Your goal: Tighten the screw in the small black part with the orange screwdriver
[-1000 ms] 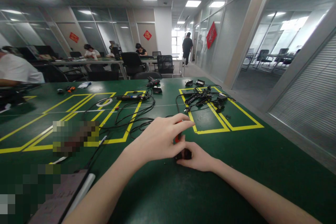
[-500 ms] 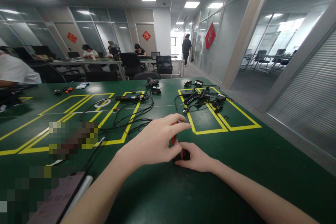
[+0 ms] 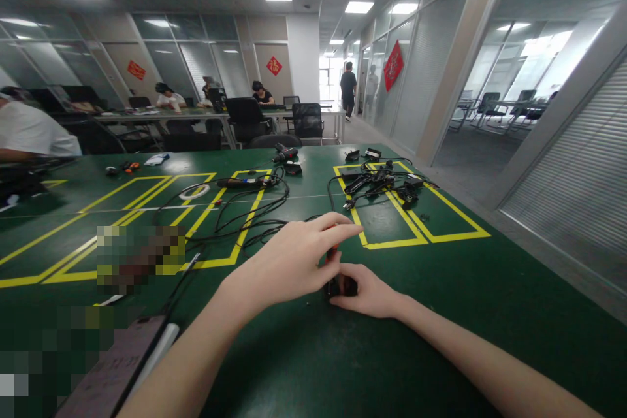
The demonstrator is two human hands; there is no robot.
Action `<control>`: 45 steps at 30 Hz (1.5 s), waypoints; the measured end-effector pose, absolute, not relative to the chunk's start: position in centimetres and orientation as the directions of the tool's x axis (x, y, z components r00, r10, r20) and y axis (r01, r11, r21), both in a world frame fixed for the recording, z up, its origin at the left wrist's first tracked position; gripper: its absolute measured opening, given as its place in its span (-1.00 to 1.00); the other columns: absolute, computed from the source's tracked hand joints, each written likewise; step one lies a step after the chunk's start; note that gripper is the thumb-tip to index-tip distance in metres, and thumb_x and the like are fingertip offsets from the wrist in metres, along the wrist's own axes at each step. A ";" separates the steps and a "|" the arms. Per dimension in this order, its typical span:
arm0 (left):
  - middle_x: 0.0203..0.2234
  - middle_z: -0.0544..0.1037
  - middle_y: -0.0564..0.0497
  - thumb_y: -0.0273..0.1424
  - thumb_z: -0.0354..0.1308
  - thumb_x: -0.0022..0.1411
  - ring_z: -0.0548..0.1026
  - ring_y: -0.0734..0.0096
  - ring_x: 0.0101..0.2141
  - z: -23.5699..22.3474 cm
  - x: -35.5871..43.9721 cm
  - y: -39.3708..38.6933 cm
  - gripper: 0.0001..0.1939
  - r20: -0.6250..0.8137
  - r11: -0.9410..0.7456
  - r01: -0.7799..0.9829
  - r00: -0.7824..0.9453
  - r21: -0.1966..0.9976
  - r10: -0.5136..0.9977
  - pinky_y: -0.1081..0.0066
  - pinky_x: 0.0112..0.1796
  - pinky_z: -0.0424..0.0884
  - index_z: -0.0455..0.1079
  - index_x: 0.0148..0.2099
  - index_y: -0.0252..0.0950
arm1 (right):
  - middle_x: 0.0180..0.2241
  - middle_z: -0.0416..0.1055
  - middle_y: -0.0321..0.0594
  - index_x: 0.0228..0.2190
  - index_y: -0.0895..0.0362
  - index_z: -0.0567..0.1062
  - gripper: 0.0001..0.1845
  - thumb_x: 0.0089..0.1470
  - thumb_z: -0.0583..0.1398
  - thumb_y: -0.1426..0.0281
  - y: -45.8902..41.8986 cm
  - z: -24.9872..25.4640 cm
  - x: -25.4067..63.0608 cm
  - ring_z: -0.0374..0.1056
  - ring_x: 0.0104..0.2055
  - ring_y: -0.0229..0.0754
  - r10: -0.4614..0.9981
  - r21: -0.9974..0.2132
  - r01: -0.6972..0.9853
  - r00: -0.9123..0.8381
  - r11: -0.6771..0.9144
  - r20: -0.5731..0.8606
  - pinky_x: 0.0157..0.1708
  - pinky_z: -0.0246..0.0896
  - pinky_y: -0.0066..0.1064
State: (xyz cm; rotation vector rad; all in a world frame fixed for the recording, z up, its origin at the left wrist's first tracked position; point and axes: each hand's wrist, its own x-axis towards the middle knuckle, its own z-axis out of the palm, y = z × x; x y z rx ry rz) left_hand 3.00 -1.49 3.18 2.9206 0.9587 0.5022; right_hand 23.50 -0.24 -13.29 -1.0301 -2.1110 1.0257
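Near the middle of the green table (image 3: 392,353), my left hand (image 3: 298,255) is closed, its thumb and fingers curled round a red-handled screwdriver (image 3: 332,252). The screwdriver stands roughly upright, most of its handle covered by my fingers. Just below and to the right, my right hand (image 3: 369,290) grips a small dark part (image 3: 337,286) low over the tabletop. The tool's lower end meets or sits close to this part; the exact contact is hidden. Fingers cover much of the dark part, so its kind cannot be made out.
A heap of black cables and plugs (image 3: 377,183) lies inside yellow tape outlines at right. Further left are a long black corded tool (image 3: 245,181), a white ring (image 3: 194,192) and a power drill (image 3: 285,153). A blurred brown object (image 3: 147,258) lies at left. People sit behind; one walks off.
My left fingers have shifted slightly rightward on the screwdriver handle, with the index finger stretched further out. My right hand stays almost in place with the dark part.
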 end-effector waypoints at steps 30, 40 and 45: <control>0.05 0.50 -0.05 -0.49 0.07 0.30 0.57 0.28 -0.14 3.4 3.1 -1.7 -0.41 0.311 -0.815 0.569 0.759 0.108 0.571 0.34 -0.16 0.47 0.28 0.35 -0.10 | -0.42 0.42 -0.36 -0.27 0.15 0.53 -0.76 -0.01 0.40 0.37 -0.2 -13.5 23.6 0.32 -0.41 -0.23 0.826 -0.813 0.393 -0.534 0.430 0.178 -0.38 0.17 -0.42; 0.08 0.50 -0.04 -0.47 0.08 0.30 0.57 0.28 -0.17 3.2 3.2 -1.5 -0.42 0.306 -0.798 0.595 0.745 0.095 0.592 0.32 -0.19 0.47 0.26 0.35 -0.10 | -0.41 0.43 -0.36 -0.23 0.14 0.54 -0.73 0.00 0.39 0.38 -0.2 -13.5 23.6 0.34 -0.40 -0.23 0.823 -0.815 0.389 -0.540 0.429 0.176 -0.38 0.18 -0.42; 0.02 0.52 -0.03 -0.48 0.04 0.34 0.57 0.31 -0.20 3.3 3.2 -1.5 -0.49 0.299 -0.805 0.586 0.754 0.098 0.585 0.34 -0.20 0.47 0.33 0.30 -0.11 | -0.41 0.43 -0.36 -0.23 0.13 0.52 -0.75 0.01 0.38 0.38 -0.2 -13.5 23.6 0.35 -0.40 -0.23 0.812 -0.816 0.380 -0.557 0.436 0.175 -0.38 0.18 -0.43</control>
